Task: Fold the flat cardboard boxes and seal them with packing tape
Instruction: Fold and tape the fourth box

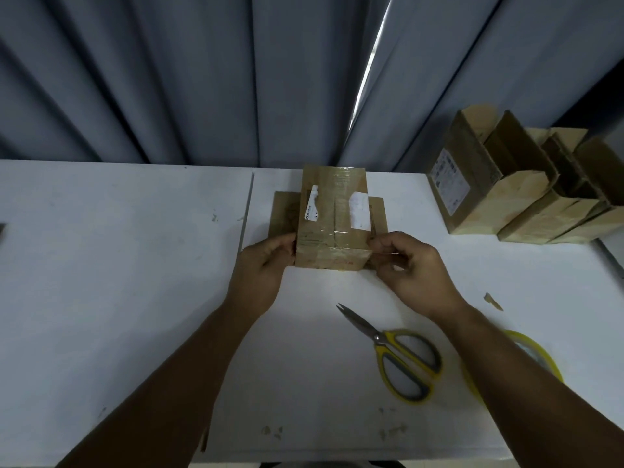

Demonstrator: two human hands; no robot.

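Note:
A small brown cardboard box (332,214) stands folded at the middle of the white table (118,282), its top taped and carrying two torn white labels. It sits on flat cardboard (283,214) that sticks out on both sides. My left hand (261,268) grips the box's near left corner. At the near right corner, the thumb and fingers of my right hand (410,265) pinch something at the box's edge; clear tape seems to stretch there. A yellow tape roll (533,349) lies partly hidden behind my right forearm.
Yellow-handled scissors (395,352) lie shut on the table just near of my right hand. Several folded open-topped boxes (513,187) stand at the back right corner. Grey curtains hang behind the table. Small cardboard scraps (493,300) dot the surface.

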